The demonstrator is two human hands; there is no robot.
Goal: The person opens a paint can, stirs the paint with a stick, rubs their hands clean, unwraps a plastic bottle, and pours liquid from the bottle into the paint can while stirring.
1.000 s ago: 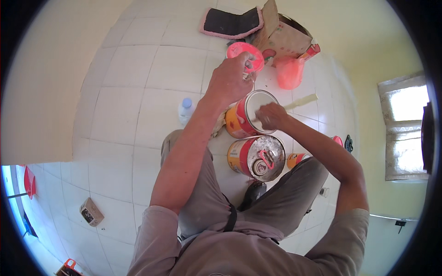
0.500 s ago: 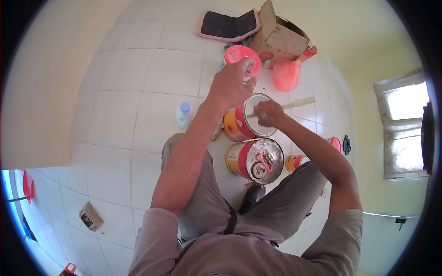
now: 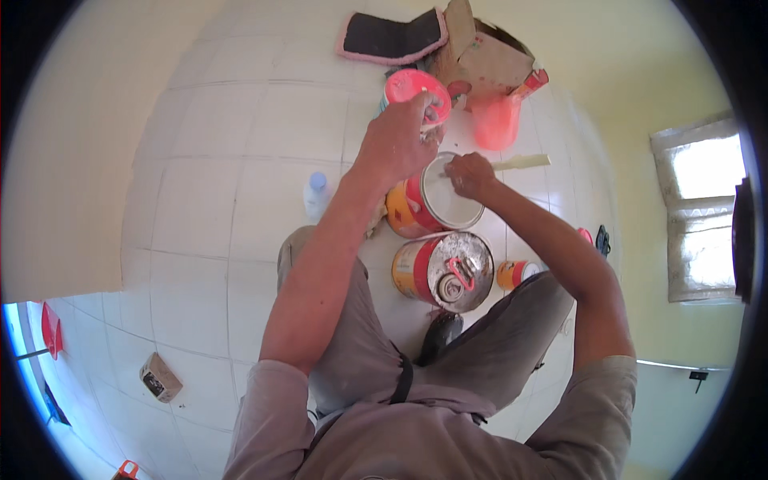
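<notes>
My left hand is closed, fingers curled and smeared with white, over the near edge of a pink-topped tub. Whether it grips the tub's rim or something small is hidden. My right hand is wrapped around a pale flat stick. The stick's wide end sticks out to the right, and its other end, mostly covered by the hand, points over the open paint can. That can has yellow and red sides and white contents. Nearer me stands a closed paint can with a stained metal top.
A small yellow-and-red can stands by my right knee. A white bottle with a blue cap is at left. Farther off are a cardboard box, a pink bag and a black pink-edged pad.
My right hand has shifted slightly over the open can, its stick moving with it. My left hand stays at the pink-topped tub. The whole view has shifted a little.
</notes>
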